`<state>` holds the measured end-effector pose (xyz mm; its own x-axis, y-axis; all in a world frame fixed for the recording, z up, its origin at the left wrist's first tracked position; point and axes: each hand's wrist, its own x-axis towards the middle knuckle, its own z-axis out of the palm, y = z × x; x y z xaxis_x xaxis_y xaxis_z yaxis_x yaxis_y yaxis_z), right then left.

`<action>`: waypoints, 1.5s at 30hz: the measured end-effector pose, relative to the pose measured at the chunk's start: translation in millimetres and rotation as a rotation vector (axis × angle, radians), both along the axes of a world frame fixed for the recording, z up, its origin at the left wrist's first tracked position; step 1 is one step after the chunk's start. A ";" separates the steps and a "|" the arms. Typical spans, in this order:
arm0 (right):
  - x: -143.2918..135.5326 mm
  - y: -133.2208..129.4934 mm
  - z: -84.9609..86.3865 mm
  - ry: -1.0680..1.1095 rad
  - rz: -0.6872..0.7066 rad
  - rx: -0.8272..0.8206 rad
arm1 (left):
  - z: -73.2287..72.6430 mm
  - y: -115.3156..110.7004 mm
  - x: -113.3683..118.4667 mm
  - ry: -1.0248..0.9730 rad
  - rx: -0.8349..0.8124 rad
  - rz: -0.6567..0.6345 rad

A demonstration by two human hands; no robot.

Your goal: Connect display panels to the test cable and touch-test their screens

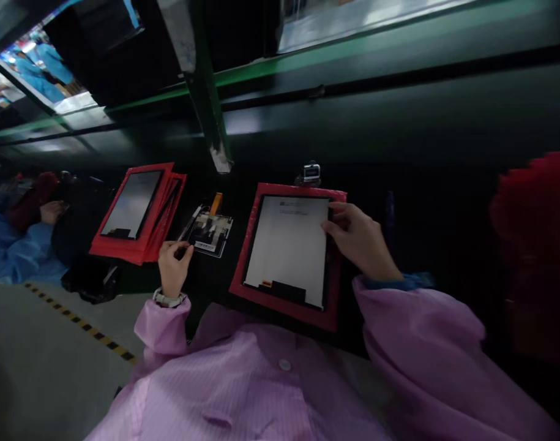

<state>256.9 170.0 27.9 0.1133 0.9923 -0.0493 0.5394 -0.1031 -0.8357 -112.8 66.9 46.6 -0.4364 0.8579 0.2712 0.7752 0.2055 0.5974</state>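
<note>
A flat display panel [289, 248] with a pale back and dark edges lies on a red bubble-wrap sheet [330, 318] in front of me. My right hand [360, 236] pinches the panel's upper right edge between thumb and fingers. My left hand [174, 266] is closed in a pinch beside a small flat electronic part [212, 234] with an orange flex tab [216, 203]. A thin pale stick-like tool [190, 222] runs up from near my left fingertips; whether they grip it I cannot tell.
To the left, another display panel [133, 203] tops a stack of red bubble-wrap sheets [158, 236]. A small silver-framed device [311, 172] stands behind the middle panel. A dark blue pen-like object [390, 211] and a red pile [537, 214] are rightward. A co-worker's hand [53, 211] shows far left.
</note>
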 end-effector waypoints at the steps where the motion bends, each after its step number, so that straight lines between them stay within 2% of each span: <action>1: -0.1 1.0 -1.4 0.007 0.002 0.021 | 4.3 -0.1 -0.8 -0.022 0.006 -0.011; 5: -2.2 4.1 -1.3 0.067 0.047 0.103 | 22.7 7.1 1.6 -0.163 0.004 -0.095; 9: -3.6 11.0 1.4 0.062 0.033 0.114 | 33.0 27.9 21.3 -0.624 -0.060 -0.140; 12: -3.2 16.5 2.6 0.062 0.039 0.121 | 33.7 42.4 45.0 -0.936 -0.163 -0.233; 18: -2.4 19.6 6.9 0.069 0.060 0.131 | 24.0 57.0 78.9 -1.146 -0.241 -0.213; 26: -2.1 22.2 6.6 0.101 0.061 0.103 | 7.7 60.7 84.5 -1.145 -0.085 -0.292; 30: -5.3 24.1 2.4 0.140 0.057 0.091 | 4.8 61.4 87.9 -1.136 -0.052 -0.292; 34: -9.6 25.3 -0.6 0.176 0.065 0.091 | 2.1 60.8 91.8 -1.114 -0.057 -0.350; 45: -11.6 26.9 -3.2 0.218 0.066 0.121 | 2.5 55.0 92.8 -0.992 -0.027 -0.393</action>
